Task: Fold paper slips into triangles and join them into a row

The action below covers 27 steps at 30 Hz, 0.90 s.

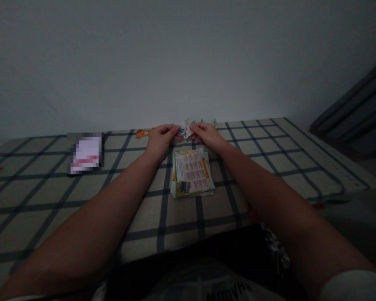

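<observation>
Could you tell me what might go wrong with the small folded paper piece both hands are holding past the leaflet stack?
1. The left hand and right hand pinch the small paper piece only at its edges, so it could tear or slip.
2. Both forearms pass close beside the leaflet stack; pulling back might nudge it askew.
3. Dim light makes fine folds hard to see.
</observation>
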Available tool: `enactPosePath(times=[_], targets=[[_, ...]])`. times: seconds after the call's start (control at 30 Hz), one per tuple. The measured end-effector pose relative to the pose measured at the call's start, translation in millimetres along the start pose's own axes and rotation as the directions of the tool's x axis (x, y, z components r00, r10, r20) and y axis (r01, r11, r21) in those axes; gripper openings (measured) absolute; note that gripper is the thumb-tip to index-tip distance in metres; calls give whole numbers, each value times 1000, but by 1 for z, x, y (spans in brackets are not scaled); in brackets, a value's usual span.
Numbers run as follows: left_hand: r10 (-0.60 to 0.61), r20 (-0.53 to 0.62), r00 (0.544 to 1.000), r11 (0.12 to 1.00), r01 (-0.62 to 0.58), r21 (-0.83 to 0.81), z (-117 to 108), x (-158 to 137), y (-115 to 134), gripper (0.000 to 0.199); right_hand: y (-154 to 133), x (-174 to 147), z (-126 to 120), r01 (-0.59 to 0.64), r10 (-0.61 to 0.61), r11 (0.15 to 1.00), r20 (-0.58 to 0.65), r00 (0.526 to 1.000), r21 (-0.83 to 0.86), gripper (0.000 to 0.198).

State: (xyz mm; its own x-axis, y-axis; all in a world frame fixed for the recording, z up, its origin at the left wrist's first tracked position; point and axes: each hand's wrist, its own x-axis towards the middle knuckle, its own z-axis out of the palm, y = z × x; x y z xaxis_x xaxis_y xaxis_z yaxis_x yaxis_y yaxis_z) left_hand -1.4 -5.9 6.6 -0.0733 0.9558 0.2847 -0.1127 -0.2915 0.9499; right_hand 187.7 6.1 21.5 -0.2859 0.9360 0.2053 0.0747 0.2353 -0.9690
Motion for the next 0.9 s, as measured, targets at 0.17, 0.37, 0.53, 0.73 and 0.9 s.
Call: enactPosePath(times=[0.17, 0.37, 0.53, 0.73, 0.9], targets=[[-10, 69, 998, 994, 2, 108, -1, -4, 3, 40, 0, -3, -2, 18, -14, 996, 41, 999, -83, 20], [-58, 93, 994, 993, 47, 109, 3, -7, 7, 40, -1, -4, -7, 41, -34, 988, 51, 998, -149, 29], [-22, 121, 992, 981, -2, 195, 1, -7, 5, 35, -7, -7, -3, 23, -15, 986, 49, 999, -164, 24], [-15, 188, 982, 969, -32, 244, 1, -10, 4, 32, -9, -8, -3, 18, -9, 991, 71, 997, -132, 18], [39, 180, 983, 960, -87, 266, 0, -9, 6, 33, -7, -5, -1, 6, -4, 999, 55, 998, -46, 18]])
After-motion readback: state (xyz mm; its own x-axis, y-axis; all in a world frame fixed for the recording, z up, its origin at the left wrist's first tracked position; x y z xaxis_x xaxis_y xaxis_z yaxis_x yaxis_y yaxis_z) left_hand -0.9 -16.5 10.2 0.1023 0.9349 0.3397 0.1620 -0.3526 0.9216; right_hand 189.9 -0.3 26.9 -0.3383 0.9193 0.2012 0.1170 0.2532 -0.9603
